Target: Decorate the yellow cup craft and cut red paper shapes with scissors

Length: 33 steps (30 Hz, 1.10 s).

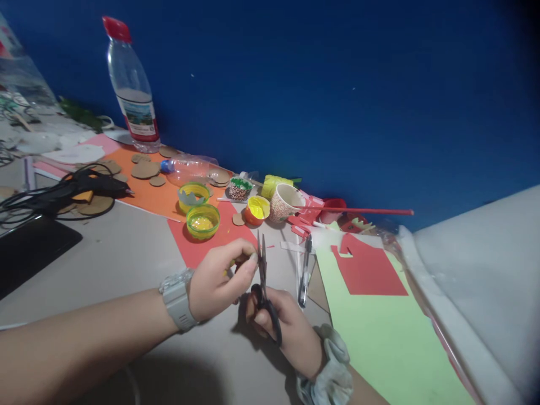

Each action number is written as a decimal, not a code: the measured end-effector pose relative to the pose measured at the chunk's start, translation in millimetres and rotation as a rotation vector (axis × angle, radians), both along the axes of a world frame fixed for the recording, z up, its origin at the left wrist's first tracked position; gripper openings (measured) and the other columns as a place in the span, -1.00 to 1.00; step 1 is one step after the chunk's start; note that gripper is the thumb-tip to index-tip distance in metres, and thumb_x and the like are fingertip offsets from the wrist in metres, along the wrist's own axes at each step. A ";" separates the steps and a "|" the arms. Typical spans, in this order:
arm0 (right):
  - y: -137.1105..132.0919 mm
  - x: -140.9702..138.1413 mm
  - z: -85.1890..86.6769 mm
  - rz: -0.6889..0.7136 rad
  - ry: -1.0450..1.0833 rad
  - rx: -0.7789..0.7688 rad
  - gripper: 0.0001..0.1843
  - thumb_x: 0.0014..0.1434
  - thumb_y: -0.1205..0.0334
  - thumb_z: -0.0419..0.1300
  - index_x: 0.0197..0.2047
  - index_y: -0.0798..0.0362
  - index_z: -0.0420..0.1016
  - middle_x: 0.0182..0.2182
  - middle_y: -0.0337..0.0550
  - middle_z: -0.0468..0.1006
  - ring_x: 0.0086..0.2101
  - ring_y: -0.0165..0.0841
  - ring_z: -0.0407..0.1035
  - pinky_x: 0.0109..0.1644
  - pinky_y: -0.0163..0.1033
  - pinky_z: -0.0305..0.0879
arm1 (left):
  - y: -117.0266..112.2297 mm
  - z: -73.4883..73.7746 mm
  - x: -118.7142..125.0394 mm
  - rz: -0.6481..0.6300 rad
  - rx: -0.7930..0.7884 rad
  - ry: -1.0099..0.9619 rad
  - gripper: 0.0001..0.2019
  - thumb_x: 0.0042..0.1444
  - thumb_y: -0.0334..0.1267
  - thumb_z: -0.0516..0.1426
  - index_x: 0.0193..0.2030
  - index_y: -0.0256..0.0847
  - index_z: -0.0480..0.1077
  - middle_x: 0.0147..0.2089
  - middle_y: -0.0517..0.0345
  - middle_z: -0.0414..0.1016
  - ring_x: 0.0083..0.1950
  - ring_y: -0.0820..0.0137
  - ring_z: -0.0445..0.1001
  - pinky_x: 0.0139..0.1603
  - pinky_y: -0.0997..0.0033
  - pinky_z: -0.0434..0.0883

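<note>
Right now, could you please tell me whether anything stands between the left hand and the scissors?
Nothing visible does: the left hand is right beside the slightly open scissors, held in the right hand. Whether they touch is unclear.

Left bare hand (219, 278): thumb (242, 278) and index fingertips pinched together. Left bare forearm (97, 337): extended from lower left. Right bare hand (287, 329): set lower, fingers curled inward. Right bare forearm (365, 388): angled in from lower right.

Scissors (262, 271) above a counter (139, 247) that carries a glue gun (101, 183) and cardboard discs (145, 170) at left and green paper (371, 332) at right show a craft workspace.
</note>
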State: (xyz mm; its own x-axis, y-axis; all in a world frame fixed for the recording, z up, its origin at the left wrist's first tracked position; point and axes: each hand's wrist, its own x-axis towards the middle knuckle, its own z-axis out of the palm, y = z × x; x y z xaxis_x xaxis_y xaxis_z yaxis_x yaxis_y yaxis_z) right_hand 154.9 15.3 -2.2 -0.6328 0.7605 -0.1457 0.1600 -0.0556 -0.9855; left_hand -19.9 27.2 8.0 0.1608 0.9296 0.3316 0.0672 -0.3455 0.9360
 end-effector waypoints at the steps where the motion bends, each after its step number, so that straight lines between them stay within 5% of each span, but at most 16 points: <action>1: 0.0 -0.1 0.4 -0.001 0.001 -0.002 -0.37 0.12 -0.38 0.11 -0.46 0.10 0.29 -0.61 -0.34 0.19 -0.56 -0.48 0.04 -0.49 -0.34 -0.03 | -0.2 -0.4 0.1 0.001 -0.005 0.001 -0.87 0.25 -0.34 -0.01 -0.35 -0.18 0.21 -0.52 0.33 0.24 -0.56 0.54 0.20 -0.52 0.54 0.23; 33: 0.3 0.6 -1.7 0.013 0.111 -0.070 -0.38 0.10 -0.36 0.15 -0.47 0.10 0.28 -0.61 -0.34 0.18 -0.57 -0.50 0.01 -0.50 -0.36 -0.04 | -0.5 -0.5 -0.6 -0.063 0.026 0.035 -0.91 0.28 -0.38 -0.02 -0.26 -0.18 0.25 -0.45 0.35 0.25 -0.51 0.57 0.23 -0.41 0.53 0.26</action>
